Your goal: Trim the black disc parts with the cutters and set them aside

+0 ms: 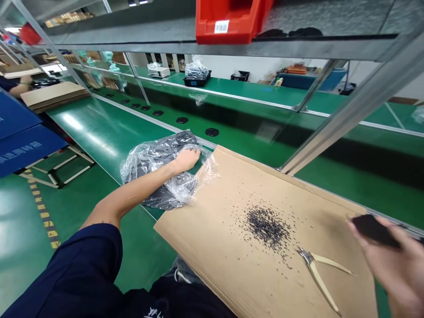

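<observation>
My left hand [188, 160] reaches to the mouth of a clear plastic bag [155, 161] full of dark pieces, its fingers curled on the film. At the far right, my right hand [394, 265], blurred by motion, holds a flat black piece [376, 229] between thumb and fingers. Between the hands lies a cardboard sheet [212, 247], and on it a scattered heap of tiny black bits [268, 226]. A pair of nippers with cream handles [319, 280] rests on the cardboard near the heap, handles spread apart.
Beyond the metal rail, a row of black discs [182, 120] lies on a green belt. A red bin [228, 22] sits on the shelf overhead. A slanted metal post [344, 106] rises behind the cardboard. Blue boxes [29, 141] and another person's hand [24, 84] are at left.
</observation>
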